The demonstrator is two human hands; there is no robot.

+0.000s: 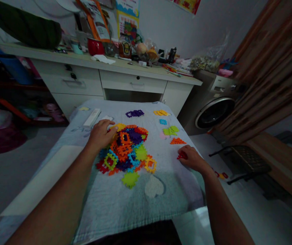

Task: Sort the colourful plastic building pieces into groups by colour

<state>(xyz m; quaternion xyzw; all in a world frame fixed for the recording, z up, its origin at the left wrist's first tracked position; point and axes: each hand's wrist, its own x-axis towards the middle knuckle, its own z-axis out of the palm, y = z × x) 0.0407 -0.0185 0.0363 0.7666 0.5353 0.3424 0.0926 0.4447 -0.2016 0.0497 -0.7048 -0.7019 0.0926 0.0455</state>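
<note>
Right fingers (183, 149) pinch a red piece (181, 156) across bare cloth (166, 164) from left fingers (108, 122) spread at the pile's (125, 149) edge.

A person's left forearm (68, 187) and right forearm (219, 194), both bare, broaden toward the elbow and taper to narrower wrists, ending in an ungloved left hand (101, 134) and an ungloved right hand (190, 158). Dark, nearly black clothing (146, 235) shows beyond the near edge of the cloth-covered table (120, 207), its finer details lost in shadow.
</note>
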